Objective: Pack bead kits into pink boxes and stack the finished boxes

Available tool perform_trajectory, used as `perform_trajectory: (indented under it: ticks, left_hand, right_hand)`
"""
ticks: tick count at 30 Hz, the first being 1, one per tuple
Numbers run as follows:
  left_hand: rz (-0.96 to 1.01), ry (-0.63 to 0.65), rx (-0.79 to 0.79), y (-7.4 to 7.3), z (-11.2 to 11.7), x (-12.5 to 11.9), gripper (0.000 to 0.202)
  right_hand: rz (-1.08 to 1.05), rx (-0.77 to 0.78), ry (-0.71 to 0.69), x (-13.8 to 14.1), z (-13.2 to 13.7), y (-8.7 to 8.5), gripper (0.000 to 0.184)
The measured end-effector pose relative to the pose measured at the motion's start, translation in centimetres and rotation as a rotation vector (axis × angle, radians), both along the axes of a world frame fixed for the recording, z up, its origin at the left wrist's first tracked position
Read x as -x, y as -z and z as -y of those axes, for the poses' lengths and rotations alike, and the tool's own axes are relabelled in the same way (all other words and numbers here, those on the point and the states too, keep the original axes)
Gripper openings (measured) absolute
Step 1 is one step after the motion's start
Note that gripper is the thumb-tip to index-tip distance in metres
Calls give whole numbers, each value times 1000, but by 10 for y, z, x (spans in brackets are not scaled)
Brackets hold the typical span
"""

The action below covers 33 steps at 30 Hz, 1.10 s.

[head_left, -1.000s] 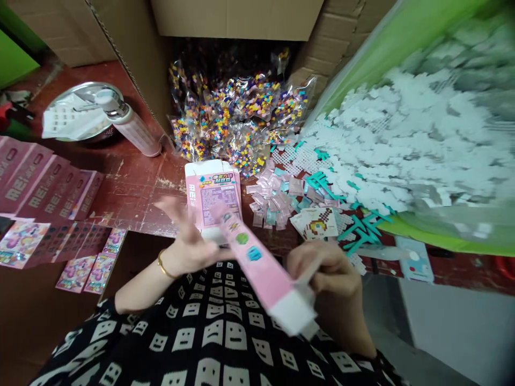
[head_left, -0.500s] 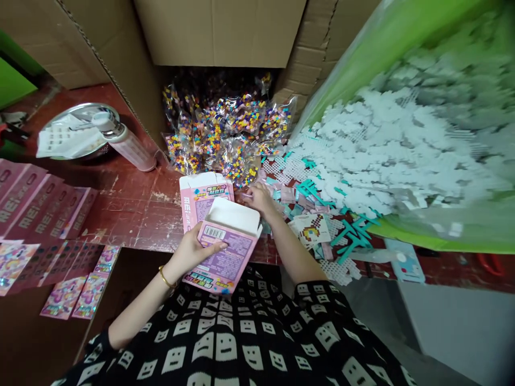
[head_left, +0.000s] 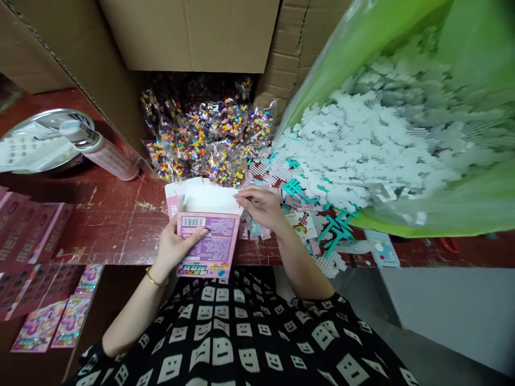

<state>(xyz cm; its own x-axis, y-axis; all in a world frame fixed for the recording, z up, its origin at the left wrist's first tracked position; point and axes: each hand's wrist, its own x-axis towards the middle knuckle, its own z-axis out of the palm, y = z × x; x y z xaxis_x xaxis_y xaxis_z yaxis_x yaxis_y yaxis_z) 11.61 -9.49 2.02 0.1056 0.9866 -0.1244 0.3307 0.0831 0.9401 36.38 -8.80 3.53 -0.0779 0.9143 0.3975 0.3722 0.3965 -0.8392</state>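
My left hand (head_left: 174, 245) grips a pink and purple carton (head_left: 209, 241) by its left side, thumb across the barcode face, with the white top flap open. My right hand (head_left: 259, 206) hovers at the carton's open mouth, fingers pinched on a small item I cannot make out. Just behind lies a heap of small pink and teal sachets (head_left: 257, 228). A second pink carton (head_left: 174, 201) stands partly hidden behind the held one.
Clear bags of coloured beads (head_left: 205, 139) spill from a cardboard box (head_left: 189, 32). A green bag of white grid plates (head_left: 382, 145) fills the right, teal tools (head_left: 333, 228) at its mouth. Flat pink cartons (head_left: 32, 236), sticker sheets (head_left: 60, 316), a bottle (head_left: 100, 153) and metal bowl (head_left: 24, 128) lie left.
The carton went from being swung in both hands to held open in my left hand. My right hand reached to the sachet heap and came back to the carton's mouth.
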Motion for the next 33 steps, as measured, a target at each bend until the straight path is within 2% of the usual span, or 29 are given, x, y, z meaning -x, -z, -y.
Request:
perform_trajectory:
  ticks: [3,7,9,10,11,13,14,15,16,20,25,30,33]
  left_hand:
    - [-4,-130,-35,0,-1,15,48]
    - [5,-192,-40,3,-11,32,53]
    - [5,-171,25,10,-20,35,61]
    - [-2,-151,64,15,-25,36,65]
    - [-11,-126,102,20,-30,36,69]
    - [-18,-84,157,30,-35,33,73]
    - [-9,-66,173,34,-36,32,73]
    - [2,-55,183,36,-36,31,73]
    - [10,-46,189,37,-36,29,73]
    - [-5,-52,160,37,-34,28,67]
    - [-51,-54,117,41,-36,33,64]
    - [-120,-78,72,45,-36,38,64]
    - [-172,-151,76,47,-35,41,64]
  right_hand:
    - [47,49,165,-36,-7,15,23]
    - [232,179,389,-119,-7,28,19]
    - [534,394,463,-154,2,33,16]
    - [705,519,433,-165,9,36,22]
    - [862,621,363,-170,17,41,36]
    - [1080,694,209,-169,34,51,74]
    - [1153,677,161,-165,41,57,88]
    - [1206,648,140,-160,48,62,93]
    - [1240,625,137,-157,53,66,91]
    - [1239,605,180,-158,65,71,61]
    - [1156,594,203,-169,58,67,46]
    - [1097,584,190,-179,43,61,43]
    - [1041,434,300,-187,60,47,41]
